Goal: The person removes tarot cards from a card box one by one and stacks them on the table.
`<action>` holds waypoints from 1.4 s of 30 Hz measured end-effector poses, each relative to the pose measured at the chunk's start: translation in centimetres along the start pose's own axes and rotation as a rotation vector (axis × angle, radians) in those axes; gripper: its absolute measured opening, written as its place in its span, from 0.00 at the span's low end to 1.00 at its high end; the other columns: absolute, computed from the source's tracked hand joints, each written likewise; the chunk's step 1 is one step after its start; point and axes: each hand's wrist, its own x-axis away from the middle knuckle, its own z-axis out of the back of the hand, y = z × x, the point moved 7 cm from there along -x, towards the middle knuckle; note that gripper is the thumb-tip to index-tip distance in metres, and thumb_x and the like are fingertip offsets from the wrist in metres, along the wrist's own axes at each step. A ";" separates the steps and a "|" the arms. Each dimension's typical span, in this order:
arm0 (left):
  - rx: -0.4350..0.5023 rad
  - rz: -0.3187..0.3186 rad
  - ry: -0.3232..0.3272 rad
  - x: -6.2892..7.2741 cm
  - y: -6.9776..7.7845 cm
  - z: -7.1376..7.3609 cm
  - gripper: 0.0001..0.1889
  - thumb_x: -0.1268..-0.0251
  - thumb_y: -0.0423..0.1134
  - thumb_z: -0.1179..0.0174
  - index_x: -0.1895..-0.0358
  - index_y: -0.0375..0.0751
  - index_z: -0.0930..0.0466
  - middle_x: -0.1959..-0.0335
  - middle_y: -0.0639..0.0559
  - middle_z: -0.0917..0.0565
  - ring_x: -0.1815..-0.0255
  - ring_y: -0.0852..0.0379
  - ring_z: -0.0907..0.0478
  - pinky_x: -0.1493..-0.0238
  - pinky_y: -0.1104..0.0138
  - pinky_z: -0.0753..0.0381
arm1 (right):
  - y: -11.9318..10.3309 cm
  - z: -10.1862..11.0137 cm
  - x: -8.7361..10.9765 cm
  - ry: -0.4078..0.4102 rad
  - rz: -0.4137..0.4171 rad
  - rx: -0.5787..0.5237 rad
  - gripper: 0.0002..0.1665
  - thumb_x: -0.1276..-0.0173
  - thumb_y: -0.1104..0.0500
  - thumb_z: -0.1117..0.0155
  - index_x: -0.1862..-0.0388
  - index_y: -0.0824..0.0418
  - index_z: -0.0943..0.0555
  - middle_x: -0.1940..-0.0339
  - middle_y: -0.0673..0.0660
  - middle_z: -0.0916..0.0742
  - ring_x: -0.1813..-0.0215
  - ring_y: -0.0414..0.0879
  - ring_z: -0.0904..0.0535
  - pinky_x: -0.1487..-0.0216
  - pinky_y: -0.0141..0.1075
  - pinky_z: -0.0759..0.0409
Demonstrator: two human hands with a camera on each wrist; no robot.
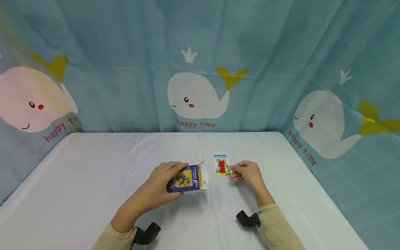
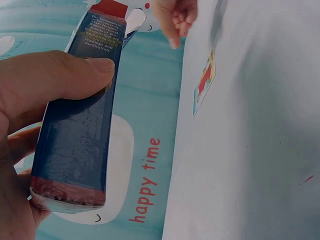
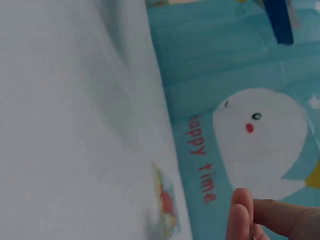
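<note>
My left hand (image 1: 164,178) grips a dark blue tarot card box (image 1: 184,178), holding it tilted above the table with its thumb across a narrow printed side in the left wrist view. The box's open end, with a pale flap (image 1: 204,177), faces right. A single tarot card (image 1: 221,165) with a red-robed figure lies face up on the table. Just right of that card in the head view is my right hand (image 1: 247,172), its fingers loosely bent. Both wrist views show it raised apart from the card, with nothing visible in its fingers.
A white cloth covers the table (image 1: 109,166). Behind and beside it hangs a blue curtain (image 1: 125,97) printed with whales. Black wrist-worn devices (image 1: 147,234) stick out by both sleeves.
</note>
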 end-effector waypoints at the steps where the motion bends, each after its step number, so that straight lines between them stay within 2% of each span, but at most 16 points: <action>1: 0.000 -0.002 0.000 0.0 0.0 -0.1 0.40 0.50 0.38 0.25 0.30 0.48 0.30 0.35 0.49 0.24 0.37 0.48 0.29 0.38 0.45 0.30 | -0.4 -0.1 0.3 -0.007 0.011 -0.008 0.13 0.35 0.62 0.30 0.62 0.72 0.20 0.80 0.53 0.15 0.80 0.39 0.17 0.72 0.32 0.16; 6: 0.001 -0.013 0.001 0.0 0.1 -0.4 0.40 0.51 0.39 0.24 0.30 0.46 0.29 0.36 0.48 0.24 0.37 0.47 0.29 0.37 0.45 0.30 | -2.9 -1.1 2.4 -0.052 0.088 -0.053 0.14 0.36 0.60 0.29 0.64 0.72 0.19 0.78 0.55 0.14 0.78 0.41 0.16 0.70 0.32 0.15; 13: 0.001 -0.011 -0.012 0.1 0.2 -0.8 0.41 0.51 0.39 0.24 0.30 0.48 0.29 0.35 0.49 0.24 0.36 0.48 0.29 0.37 0.45 0.30 | -5.9 -3.3 5.2 -0.164 0.170 -0.089 0.14 0.38 0.60 0.27 0.66 0.71 0.19 0.76 0.60 0.14 0.77 0.43 0.16 0.68 0.36 0.14; 23: -0.002 -0.019 -0.018 -0.1 0.7 -0.6 0.39 0.50 0.39 0.24 0.30 0.48 0.29 0.36 0.49 0.24 0.37 0.48 0.29 0.38 0.45 0.29 | -6.1 -4.3 6.2 -0.218 0.176 -0.043 0.13 0.37 0.60 0.28 0.64 0.71 0.16 0.76 0.56 0.14 0.78 0.43 0.17 0.69 0.35 0.14; 32: 0.002 -0.020 -0.027 -0.1 0.9 -0.6 0.39 0.50 0.39 0.24 0.30 0.48 0.29 0.35 0.49 0.24 0.37 0.48 0.28 0.37 0.46 0.29 | -6.2 -5.1 7.1 -0.253 0.196 -0.016 0.11 0.36 0.62 0.32 0.62 0.71 0.15 0.66 0.65 0.11 0.73 0.43 0.14 0.66 0.37 0.13; 42: 0.022 -0.028 -0.029 0.0 1.1 -0.8 0.40 0.51 0.40 0.23 0.30 0.47 0.29 0.35 0.50 0.24 0.36 0.48 0.29 0.36 0.46 0.29 | -6.4 -5.7 7.5 -0.291 0.193 0.009 0.13 0.36 0.60 0.30 0.61 0.71 0.15 0.70 0.58 0.11 0.71 0.44 0.14 0.63 0.39 0.13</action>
